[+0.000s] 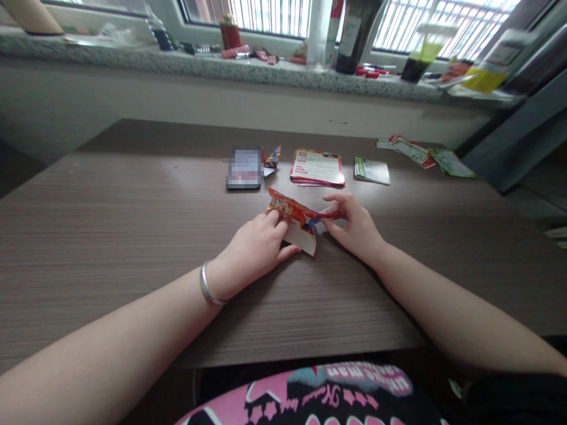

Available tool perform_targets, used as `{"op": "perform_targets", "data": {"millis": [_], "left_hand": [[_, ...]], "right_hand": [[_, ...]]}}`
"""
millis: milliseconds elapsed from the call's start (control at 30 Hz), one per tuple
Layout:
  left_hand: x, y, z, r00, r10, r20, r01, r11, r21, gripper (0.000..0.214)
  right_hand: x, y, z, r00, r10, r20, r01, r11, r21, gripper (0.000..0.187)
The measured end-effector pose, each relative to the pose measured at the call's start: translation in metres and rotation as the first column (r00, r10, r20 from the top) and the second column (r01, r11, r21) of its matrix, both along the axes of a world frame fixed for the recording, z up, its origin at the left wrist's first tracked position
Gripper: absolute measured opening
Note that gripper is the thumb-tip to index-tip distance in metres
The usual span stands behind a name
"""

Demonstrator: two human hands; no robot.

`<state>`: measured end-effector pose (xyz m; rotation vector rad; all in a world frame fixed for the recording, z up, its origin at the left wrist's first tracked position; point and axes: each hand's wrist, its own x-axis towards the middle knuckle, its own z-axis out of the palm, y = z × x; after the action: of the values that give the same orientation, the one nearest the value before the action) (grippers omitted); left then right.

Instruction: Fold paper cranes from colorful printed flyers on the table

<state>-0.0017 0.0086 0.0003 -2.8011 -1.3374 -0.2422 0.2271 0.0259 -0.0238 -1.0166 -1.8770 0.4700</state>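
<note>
Red and printed, the wrapper (291,208) spans your two hands near the middle of the worktop (110,242); whether it touches the surface, I cannot tell. Your left hand (257,245) holds its left part, fingers bent against the print and thumb by the pale flap (303,237), probably to steady it. Your right hand (354,229) pinches the other end, a narrow grip that likely suits something so thin. The phone (243,169), cards (318,166) and small stack (372,171) lie beyond your hands, perhaps leaving you room; the scraps (411,151) sit well apart, far right.
</note>
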Motion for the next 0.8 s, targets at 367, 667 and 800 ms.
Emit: {"op": "perform_targets", "data": {"millis": [367, 667, 800], "left_hand": [[-0.004, 0.004, 0.000, 0.998, -0.013, 0.064, 0.012, 1.000, 0.015, 0.031], [-0.004, 0.004, -0.014, 0.903, -0.036, 0.428, -0.023, 0.991, 0.133, 0.080], [-0.003, 0.003, -0.015, 0.911, -0.067, 0.406, -0.021, 0.977, 0.210, 0.090]], "right_hand": [[0.002, -0.002, 0.002, 0.999, -0.004, 0.055, 0.005, 1.000, -0.025, 0.039], [-0.001, 0.002, -0.003, 0.987, -0.092, -0.135, 0.064, 0.978, -0.197, 0.035], [-0.003, -0.002, -0.003, 0.980, -0.067, -0.189, 0.027, 0.978, -0.206, 0.036]]}}
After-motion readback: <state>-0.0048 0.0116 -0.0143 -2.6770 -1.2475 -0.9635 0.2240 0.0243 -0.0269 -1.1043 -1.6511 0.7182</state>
